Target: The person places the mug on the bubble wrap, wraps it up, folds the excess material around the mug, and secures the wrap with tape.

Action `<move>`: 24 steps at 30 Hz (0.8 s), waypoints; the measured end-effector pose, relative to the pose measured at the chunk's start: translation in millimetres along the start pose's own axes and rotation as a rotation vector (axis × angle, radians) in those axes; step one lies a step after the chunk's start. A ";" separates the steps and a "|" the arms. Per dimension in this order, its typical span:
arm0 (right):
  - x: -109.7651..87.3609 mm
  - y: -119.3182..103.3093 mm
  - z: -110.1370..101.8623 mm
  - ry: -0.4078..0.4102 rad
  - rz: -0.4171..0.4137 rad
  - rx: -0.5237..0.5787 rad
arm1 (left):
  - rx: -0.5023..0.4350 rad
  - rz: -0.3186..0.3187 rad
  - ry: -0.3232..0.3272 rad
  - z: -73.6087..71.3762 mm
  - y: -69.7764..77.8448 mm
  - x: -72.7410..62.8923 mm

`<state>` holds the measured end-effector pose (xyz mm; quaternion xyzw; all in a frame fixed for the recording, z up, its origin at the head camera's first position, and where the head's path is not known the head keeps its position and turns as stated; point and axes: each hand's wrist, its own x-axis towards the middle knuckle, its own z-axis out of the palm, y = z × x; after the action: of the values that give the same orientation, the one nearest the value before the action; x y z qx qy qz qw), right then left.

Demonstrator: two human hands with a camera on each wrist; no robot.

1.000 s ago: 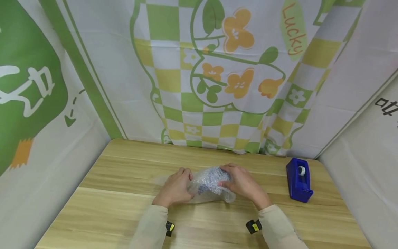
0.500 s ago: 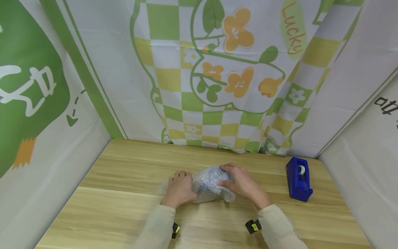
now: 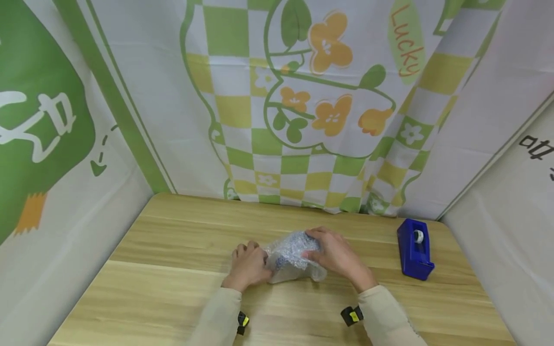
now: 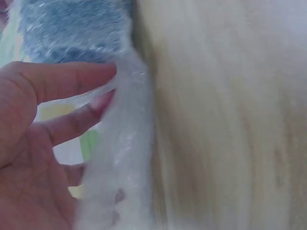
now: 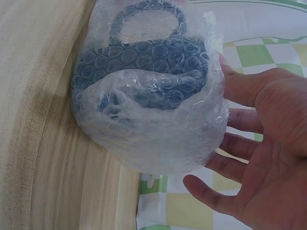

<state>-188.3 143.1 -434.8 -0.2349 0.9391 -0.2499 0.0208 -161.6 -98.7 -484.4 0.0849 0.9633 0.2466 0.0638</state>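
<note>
- A checkered cloth point(image 3: 290, 163) is hanging at 12 o'clock, behind the wooden table point(image 3: 164, 298)
- Over the middle of this table, bubble wrap point(image 3: 294, 252) is enclosing a blue thing point(image 5: 144, 57); at its 9 o'clock the left hand point(image 3: 247, 268) is pinching the film, at 3 o'clock the right hand point(image 3: 335, 252) is holding the side between thumb and fingers
- With too strong pulling, the film could be tearing; with weak holding, the slippery bundle could be turning
- The wrap is shining, crinkled, round-bubbled; the blue thing is showing an arched loop

Room lies between the right hand point(image 3: 338, 255) and tape dispenser point(image 3: 415, 263), walled behind by cloth point(image 3: 311, 166).
</note>
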 end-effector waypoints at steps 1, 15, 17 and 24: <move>0.0 0.0 0.1 0.000 0.000 -0.001 | -0.039 -0.007 -0.038 -3.8 -0.9 -1.0; -1.0 -1.3 2.4 -0.010 0.030 0.015 | -0.067 -0.191 0.072 -2.0 -8.2 3.5; -0.8 -1.8 2.2 -0.009 0.031 0.014 | -0.049 -0.232 0.127 0.2 -8.0 4.2; -0.7 -1.3 1.3 0.005 0.038 0.009 | -0.188 -0.256 0.129 -2.6 -9.0 7.2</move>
<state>-186.9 141.8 -435.4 -0.2165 0.9422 -0.2544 0.0245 -170.2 -106.3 -487.1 -0.0611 0.9410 0.3305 0.0402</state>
